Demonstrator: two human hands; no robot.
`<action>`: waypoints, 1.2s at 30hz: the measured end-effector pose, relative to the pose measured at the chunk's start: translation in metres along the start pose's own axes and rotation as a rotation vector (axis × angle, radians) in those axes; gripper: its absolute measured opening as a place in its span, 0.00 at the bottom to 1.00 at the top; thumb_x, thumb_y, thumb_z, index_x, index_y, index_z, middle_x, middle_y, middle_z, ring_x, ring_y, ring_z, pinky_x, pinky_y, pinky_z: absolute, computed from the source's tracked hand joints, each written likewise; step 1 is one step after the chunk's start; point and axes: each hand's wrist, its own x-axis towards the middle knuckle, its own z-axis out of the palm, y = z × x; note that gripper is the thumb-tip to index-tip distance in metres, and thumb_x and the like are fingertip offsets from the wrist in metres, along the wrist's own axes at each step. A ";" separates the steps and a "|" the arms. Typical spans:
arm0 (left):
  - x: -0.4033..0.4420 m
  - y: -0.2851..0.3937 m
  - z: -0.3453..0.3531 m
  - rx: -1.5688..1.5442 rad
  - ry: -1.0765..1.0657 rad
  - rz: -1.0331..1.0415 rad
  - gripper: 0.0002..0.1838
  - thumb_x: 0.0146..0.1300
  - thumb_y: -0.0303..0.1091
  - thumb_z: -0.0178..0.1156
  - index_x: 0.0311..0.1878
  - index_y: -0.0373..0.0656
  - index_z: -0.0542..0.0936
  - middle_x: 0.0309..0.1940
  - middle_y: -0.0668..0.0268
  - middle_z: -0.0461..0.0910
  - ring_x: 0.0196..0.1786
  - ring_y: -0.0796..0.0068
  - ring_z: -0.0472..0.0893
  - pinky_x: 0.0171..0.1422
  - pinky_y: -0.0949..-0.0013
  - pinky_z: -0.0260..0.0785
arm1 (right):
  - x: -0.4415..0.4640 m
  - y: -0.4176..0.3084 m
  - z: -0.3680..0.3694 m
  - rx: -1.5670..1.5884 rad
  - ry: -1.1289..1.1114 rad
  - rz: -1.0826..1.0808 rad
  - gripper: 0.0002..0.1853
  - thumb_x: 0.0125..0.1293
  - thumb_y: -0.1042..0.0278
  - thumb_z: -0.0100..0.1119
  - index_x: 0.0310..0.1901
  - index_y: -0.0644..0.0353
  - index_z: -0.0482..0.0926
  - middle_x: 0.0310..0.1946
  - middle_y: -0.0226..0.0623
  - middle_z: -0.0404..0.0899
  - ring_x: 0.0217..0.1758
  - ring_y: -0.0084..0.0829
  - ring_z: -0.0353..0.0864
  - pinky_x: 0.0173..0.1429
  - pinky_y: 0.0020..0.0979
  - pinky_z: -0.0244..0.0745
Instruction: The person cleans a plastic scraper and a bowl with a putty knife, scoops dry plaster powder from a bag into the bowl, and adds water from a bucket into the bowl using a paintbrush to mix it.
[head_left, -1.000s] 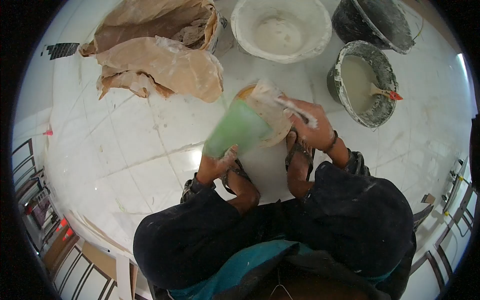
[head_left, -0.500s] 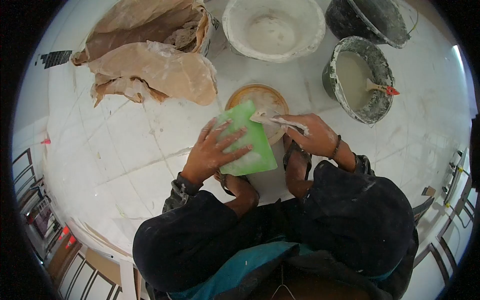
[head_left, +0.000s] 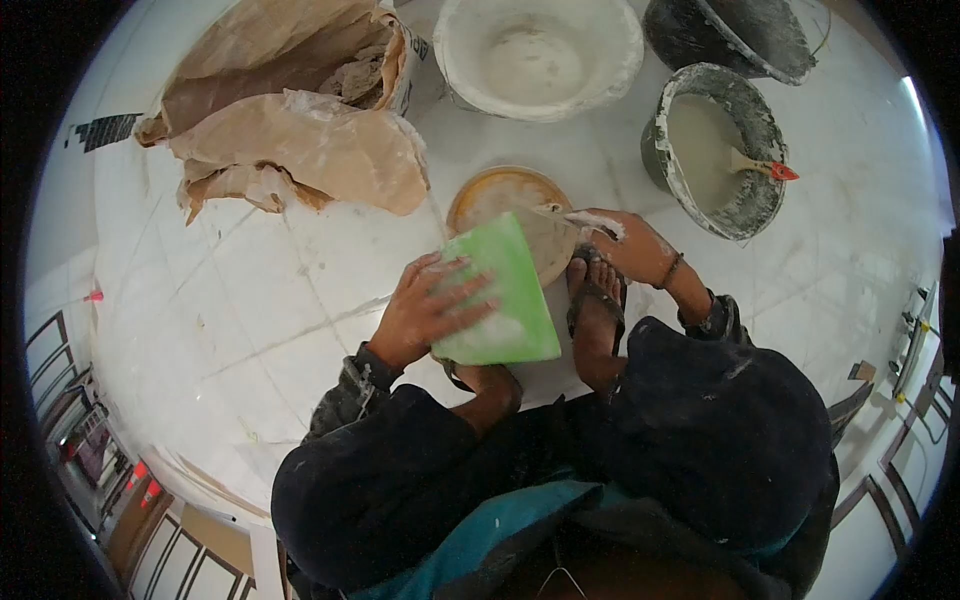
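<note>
My left hand holds a flat green plastic sheet smeared with white powder or paste. Its fingers lie over the sheet's left part, blurred by motion; the thumb is hidden. In my right hand is a narrow plaster-caked tool that resembles a putty knife. Its tip points left, close to the sheet's upper edge. Beneath both lies a round yellowish lid or shallow dish with pale residue, partly covered by the sheet.
An open paper sack of powder lies at the upper left. A white-coated tub stands beyond the round lid. To the right are a bucket of cloudy liquid with a paintbrush and a dark bucket. My feet flank the sheet.
The green sheet has shifted slightly down and turned a little with my left hand. My right hand and its tool have drawn right and up, with the tip off the sheet's face.
</note>
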 end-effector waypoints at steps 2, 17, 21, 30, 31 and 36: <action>-0.005 0.002 0.021 -0.560 0.355 -0.496 0.25 0.64 0.35 0.67 0.64 0.48 0.76 0.64 0.64 0.78 0.58 0.58 0.81 0.65 0.54 0.72 | -0.006 -0.005 -0.003 0.051 0.014 0.057 0.22 0.68 0.64 0.55 0.62 0.60 0.77 0.50 0.52 0.84 0.51 0.54 0.84 0.60 0.44 0.77; 0.000 0.026 0.057 -1.579 0.988 -1.234 0.25 0.70 0.34 0.66 0.65 0.37 0.70 0.54 0.61 0.78 0.55 0.71 0.78 0.58 0.66 0.73 | -0.011 -0.023 0.025 -0.046 0.053 -0.176 0.33 0.61 0.63 0.66 0.70 0.55 0.72 0.47 0.52 0.84 0.43 0.52 0.86 0.49 0.42 0.81; 0.011 0.040 0.056 -0.984 0.666 -1.080 0.23 0.71 0.36 0.65 0.62 0.35 0.73 0.49 0.62 0.82 0.49 0.70 0.81 0.55 0.67 0.74 | -0.006 -0.026 0.037 -0.062 0.083 -0.190 0.33 0.61 0.64 0.66 0.69 0.56 0.72 0.46 0.52 0.85 0.43 0.44 0.88 0.49 0.40 0.82; -0.027 0.009 0.057 -1.139 0.777 -1.146 0.21 0.75 0.40 0.59 0.63 0.35 0.74 0.52 0.64 0.80 0.53 0.73 0.78 0.58 0.66 0.72 | 0.007 0.007 0.014 0.283 0.327 -0.072 0.24 0.66 0.69 0.63 0.63 0.64 0.73 0.43 0.45 0.85 0.41 0.27 0.82 0.50 0.30 0.77; -0.034 0.002 0.064 -1.277 0.912 -1.175 0.22 0.76 0.41 0.57 0.64 0.36 0.73 0.55 0.64 0.78 0.55 0.73 0.77 0.60 0.66 0.72 | 0.005 0.008 0.009 0.282 0.323 -0.074 0.24 0.66 0.69 0.63 0.63 0.64 0.73 0.43 0.45 0.85 0.41 0.27 0.82 0.50 0.30 0.77; -0.056 -0.018 0.102 -1.702 1.108 -1.251 0.27 0.79 0.46 0.50 0.72 0.38 0.65 0.66 0.60 0.72 0.66 0.66 0.75 0.71 0.60 0.68 | 0.002 0.039 0.011 0.172 0.293 -0.004 0.20 0.66 0.69 0.64 0.59 0.60 0.76 0.46 0.45 0.84 0.46 0.34 0.86 0.51 0.35 0.79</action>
